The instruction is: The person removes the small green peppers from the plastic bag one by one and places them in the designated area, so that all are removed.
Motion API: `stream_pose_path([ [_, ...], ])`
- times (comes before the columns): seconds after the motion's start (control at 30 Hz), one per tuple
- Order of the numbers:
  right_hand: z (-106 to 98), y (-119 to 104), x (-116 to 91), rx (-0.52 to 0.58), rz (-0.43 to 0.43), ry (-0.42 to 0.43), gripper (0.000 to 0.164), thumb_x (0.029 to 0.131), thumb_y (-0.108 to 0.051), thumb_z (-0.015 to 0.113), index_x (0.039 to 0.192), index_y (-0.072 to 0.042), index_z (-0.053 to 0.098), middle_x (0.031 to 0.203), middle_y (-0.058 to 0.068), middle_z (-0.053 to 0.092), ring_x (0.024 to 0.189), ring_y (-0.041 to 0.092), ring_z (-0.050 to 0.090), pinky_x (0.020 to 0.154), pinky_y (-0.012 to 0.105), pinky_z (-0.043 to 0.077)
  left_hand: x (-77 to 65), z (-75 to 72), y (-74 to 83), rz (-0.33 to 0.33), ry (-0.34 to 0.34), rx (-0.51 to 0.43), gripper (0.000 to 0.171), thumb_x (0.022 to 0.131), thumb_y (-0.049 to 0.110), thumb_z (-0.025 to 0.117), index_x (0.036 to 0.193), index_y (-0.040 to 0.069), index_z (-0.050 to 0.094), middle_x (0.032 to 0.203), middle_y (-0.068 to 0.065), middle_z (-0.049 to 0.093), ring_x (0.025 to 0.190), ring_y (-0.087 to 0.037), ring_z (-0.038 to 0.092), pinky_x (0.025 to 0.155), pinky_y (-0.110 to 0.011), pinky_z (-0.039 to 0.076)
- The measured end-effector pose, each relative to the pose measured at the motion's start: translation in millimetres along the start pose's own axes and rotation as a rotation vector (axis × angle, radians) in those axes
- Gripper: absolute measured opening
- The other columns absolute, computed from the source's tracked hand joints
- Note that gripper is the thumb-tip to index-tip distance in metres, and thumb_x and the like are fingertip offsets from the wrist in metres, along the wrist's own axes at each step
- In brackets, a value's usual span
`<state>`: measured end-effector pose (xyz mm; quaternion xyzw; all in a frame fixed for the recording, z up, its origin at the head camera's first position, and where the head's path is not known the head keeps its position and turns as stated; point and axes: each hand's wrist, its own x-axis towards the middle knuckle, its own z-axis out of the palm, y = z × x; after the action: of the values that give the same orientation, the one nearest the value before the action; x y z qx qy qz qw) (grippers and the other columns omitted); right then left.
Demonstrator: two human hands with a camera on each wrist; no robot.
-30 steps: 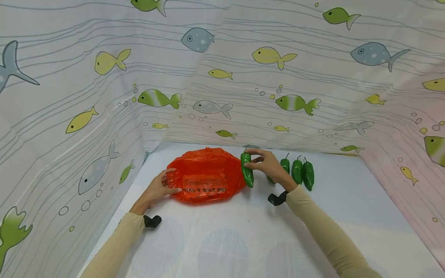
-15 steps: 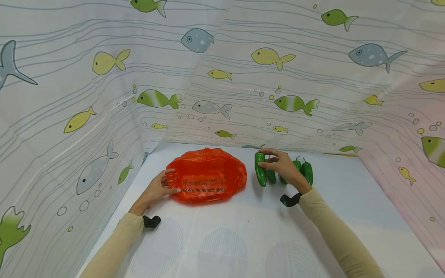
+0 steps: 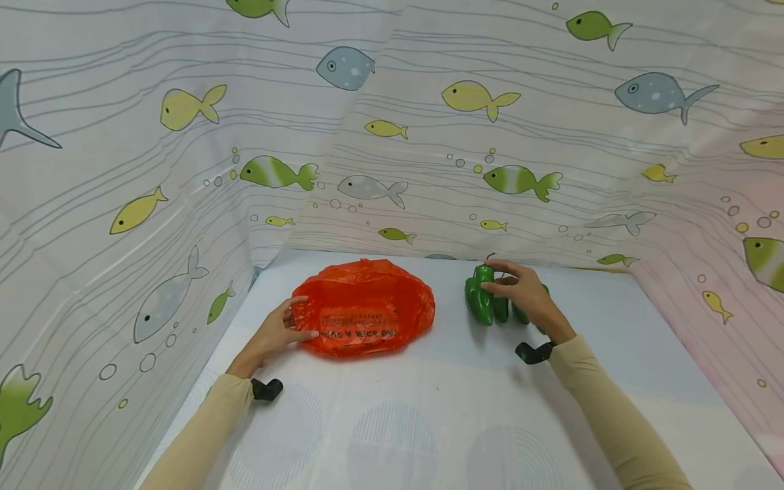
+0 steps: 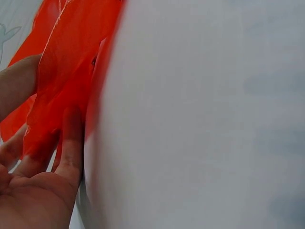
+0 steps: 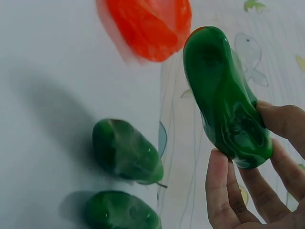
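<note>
My left hand [image 3: 269, 340] is at the left rim of a red plastic bag [image 3: 367, 323], its fingers and thumb curved round the film. The bag's mouth is held wide and dark lettering shows on its inside. In the left wrist view, the fingers [image 4: 71, 148] show partly through the red film [image 4: 76, 62]. My right hand [image 3: 527, 292] pinches a glossy green chili pepper [image 3: 482, 303] near its stem end, off the table. Below it, in the right wrist view, lie two more green peppers [image 5: 126, 152].
Several green peppers [image 3: 501, 309] lie in a row at the back right, partly hidden by my right hand. A white table [image 3: 392, 408] stretches in front. A fish-patterned sheet [image 3: 429, 156] rises behind and along both sides.
My right hand has moved to the right with the pepper, from the bag's right edge to above the row of peppers. The left hand and the bag have stayed put.
</note>
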<state>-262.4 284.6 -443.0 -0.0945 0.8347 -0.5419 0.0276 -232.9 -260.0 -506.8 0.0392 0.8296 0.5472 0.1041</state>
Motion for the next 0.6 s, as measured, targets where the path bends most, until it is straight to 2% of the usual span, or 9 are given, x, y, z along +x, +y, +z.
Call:
stream_pose_path([
  [0.1,-7.0,4.1,-2.0,0.008,0.001,0.006,0.065,0.091,-0.035,0.081,0.149,-0.019,0.055,0.152,0.009,0.051,0.118,0.028,0.062,0.096,0.05,0.054,0.1,-0.4,-0.5,0.002,-0.001,-0.008,0.093,0.083,0.015,0.088,0.158,0.012,0.034,0.153,-0.026,0.041,0.135,-0.043,0.046,0.106,-0.047,0.047],
  [0.37,-23.6,16.1,-8.7,0.037,0.001,0.044,0.065,0.094,-0.027,0.079,0.151,-0.011,0.052,0.152,0.017,0.049,0.108,0.013,0.064,0.088,0.036,0.059,-1.6,-1.7,-0.6,-0.007,0.001,-0.007,0.093,0.083,0.017,0.089,0.158,0.013,0.034,0.153,-0.025,0.041,0.135,-0.042,0.045,0.107,-0.05,0.046],
  [0.47,-30.9,20.6,-11.8,0.052,0.018,0.055,0.065,0.095,-0.024,0.077,0.151,-0.008,0.05,0.153,0.019,0.047,0.107,0.01,0.063,0.089,0.038,0.059,-1.8,-2.2,-0.2,-0.005,0.001,-0.007,0.093,0.083,0.017,0.088,0.158,0.013,0.034,0.153,-0.025,0.041,0.134,-0.042,0.045,0.107,-0.05,0.046],
  [0.6,-40.4,27.1,-16.3,0.027,0.038,0.077,0.067,0.096,-0.028,0.076,0.153,-0.008,0.048,0.154,0.02,0.046,0.111,0.011,0.061,0.093,0.044,0.057,-0.4,-2.4,1.0,-0.004,-0.001,-0.008,0.093,0.083,0.017,0.088,0.158,0.013,0.034,0.152,-0.026,0.042,0.133,-0.042,0.047,0.106,-0.049,0.047],
])
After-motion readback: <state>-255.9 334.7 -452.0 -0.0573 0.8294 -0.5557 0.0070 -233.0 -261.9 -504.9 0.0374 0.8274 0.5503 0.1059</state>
